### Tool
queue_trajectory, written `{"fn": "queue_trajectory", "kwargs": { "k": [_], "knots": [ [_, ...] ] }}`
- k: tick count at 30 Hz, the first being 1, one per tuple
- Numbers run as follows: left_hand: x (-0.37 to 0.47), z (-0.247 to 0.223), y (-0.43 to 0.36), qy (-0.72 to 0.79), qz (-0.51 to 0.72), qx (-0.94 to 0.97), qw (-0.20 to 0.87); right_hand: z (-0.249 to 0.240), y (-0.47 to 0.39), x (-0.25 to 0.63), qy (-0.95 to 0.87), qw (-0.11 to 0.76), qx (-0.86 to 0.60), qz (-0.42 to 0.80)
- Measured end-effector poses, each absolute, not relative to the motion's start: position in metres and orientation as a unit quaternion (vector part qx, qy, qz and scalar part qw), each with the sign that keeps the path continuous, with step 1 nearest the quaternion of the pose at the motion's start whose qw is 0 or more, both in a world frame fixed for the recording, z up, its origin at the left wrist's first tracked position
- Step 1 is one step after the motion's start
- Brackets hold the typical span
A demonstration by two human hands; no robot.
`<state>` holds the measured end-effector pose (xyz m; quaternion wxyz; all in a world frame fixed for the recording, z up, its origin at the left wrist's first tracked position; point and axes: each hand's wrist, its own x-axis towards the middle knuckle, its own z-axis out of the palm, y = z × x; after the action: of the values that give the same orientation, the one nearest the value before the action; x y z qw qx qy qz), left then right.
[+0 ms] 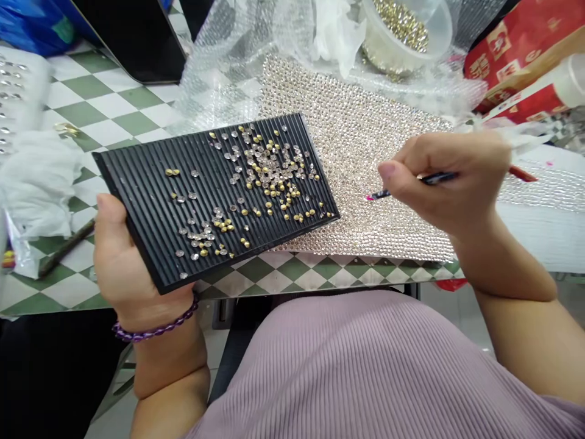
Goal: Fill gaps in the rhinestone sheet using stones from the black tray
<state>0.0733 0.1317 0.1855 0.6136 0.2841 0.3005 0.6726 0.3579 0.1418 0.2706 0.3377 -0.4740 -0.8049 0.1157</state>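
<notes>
My left hand (132, 268) holds up a black ridged tray (146, 201) by its left end, thumb on the near left edge. Loose clear and gold-backed rhinestones (274, 171) lie scattered over its ridges, densest at the right end. My right hand (443, 177) is closed around a thin dark pen-like tool (381, 194) with a pink tip. That tip points left, just over a sheet covered in rows of rhinestones (365, 140); whether it touches the sheet I cannot tell. The tray's right end overlaps the sheet from above.
Behind the sheet, a clear tub (429, 36) of gold stones sits among bubble wrap (219, 79). A black device (137, 42) stands at the back left. White crumpled plastic (36, 177) lies left, red packaging (516, 49) right. The checkered table's near edge borders my lap.
</notes>
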Motion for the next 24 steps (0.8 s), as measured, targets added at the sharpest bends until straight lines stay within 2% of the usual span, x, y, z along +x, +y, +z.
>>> {"fn": "queue_trajectory", "kwargs": {
  "k": [8, 24],
  "knots": [
    [0.073, 0.181, 0.135, 0.33, 0.686, 0.25, 0.598, 0.236, 0.124, 0.382, -0.831, 0.234, -0.493, 0.113],
    [0.075, 0.182, 0.136, 0.325, 0.708, 0.244, 0.578, 0.223, 0.117, 0.378, -0.841, 0.208, -0.481, 0.134]
  ]
}}
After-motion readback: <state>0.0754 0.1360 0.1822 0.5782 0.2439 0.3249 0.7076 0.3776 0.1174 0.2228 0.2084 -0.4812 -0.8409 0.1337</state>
